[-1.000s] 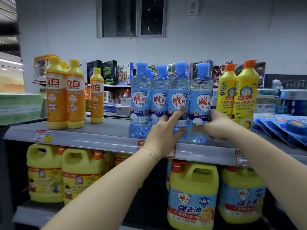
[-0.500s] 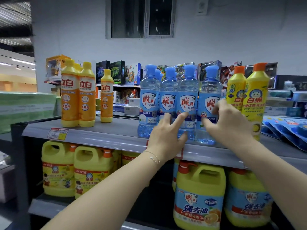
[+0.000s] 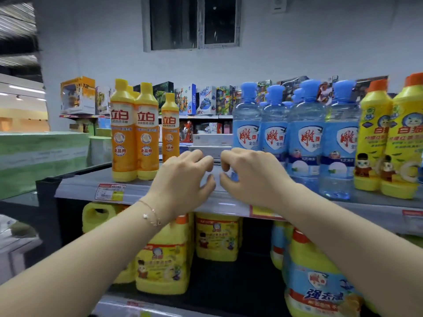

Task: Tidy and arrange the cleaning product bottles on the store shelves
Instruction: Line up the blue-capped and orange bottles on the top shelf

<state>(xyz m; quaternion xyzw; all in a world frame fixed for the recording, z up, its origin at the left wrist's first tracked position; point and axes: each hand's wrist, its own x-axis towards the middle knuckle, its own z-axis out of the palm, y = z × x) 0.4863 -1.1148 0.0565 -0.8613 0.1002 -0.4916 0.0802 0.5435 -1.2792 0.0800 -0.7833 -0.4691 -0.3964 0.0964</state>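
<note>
Several clear blue bottles (image 3: 306, 143) with blue caps stand in a tight row on the grey top shelf (image 3: 80, 187). To their left stand orange bottles (image 3: 134, 133) with yellow caps, and one smaller orange bottle (image 3: 170, 126) set further back. My left hand (image 3: 183, 177) and my right hand (image 3: 249, 175) hover side by side over the shelf's front edge, in the gap between the orange and the blue bottles. The fingers of both are loosely curled and hold nothing. My right hand hides the base of the leftmost blue bottle.
Yellow bottles (image 3: 389, 138) with orange caps stand right of the blue row. Big yellow jugs (image 3: 164, 259) and blue-labelled jugs (image 3: 320, 282) fill the lower shelf. Boxed toys (image 3: 77, 94) line a rear shelf under a window.
Both hands have come off the blue bottles and moved left into the gap beside the orange bottles. The camera has turned left and moved closer.
</note>
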